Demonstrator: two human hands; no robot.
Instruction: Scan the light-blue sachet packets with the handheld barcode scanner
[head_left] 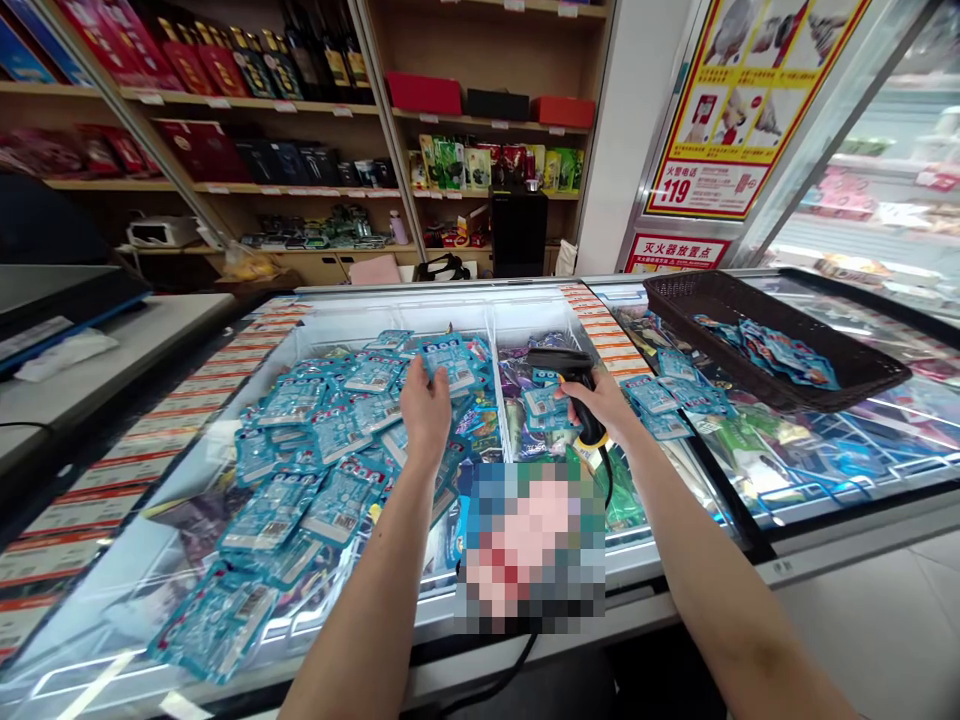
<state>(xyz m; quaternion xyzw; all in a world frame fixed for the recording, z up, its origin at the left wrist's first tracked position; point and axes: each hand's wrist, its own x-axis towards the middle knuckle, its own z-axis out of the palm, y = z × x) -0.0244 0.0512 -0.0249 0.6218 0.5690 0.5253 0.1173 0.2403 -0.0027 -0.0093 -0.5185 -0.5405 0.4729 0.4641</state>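
Observation:
My left hand (427, 408) is at the far side of a heap of blue snack packets (341, 430). Its fingers are closed on the edge of one blue packet (454, 364), partly hidden behind the hand. My right hand (604, 402) is wrapped round the handle of a black barcode scanner (559, 360), whose head points left. Another blue packet (546, 408) is at the fingertips of my right hand; whether they grip it, I cannot tell. The packets lie loosely on the glass top of a chest freezer (375, 312).
A dark woven basket (847, 395) with several blue packets stands at the right. More loose packets (667, 395) lie between it and my right hand. The scanner's cable (608, 480) hangs downward. A blurred patch (532, 540) covers the front centre. Behind are shelves (300, 105) of goods.

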